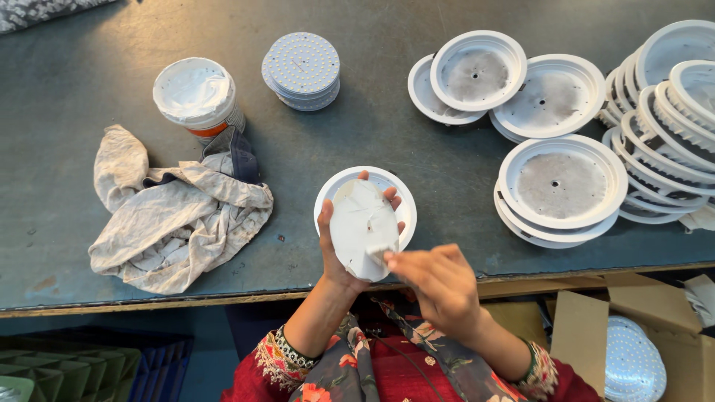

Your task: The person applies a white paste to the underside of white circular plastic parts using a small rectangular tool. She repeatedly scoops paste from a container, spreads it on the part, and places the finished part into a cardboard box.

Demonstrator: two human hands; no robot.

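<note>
Between both hands point(387, 249), a white disc point(363, 225) sits held.

Red floral sleeves, patterned scarf

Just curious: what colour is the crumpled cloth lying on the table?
The crumpled cloth is a dirty off-white or beige with a dark grey patch, seen in the head view.

White round disc point(363, 227), tilted, above white round housing point(398, 195).
</note>
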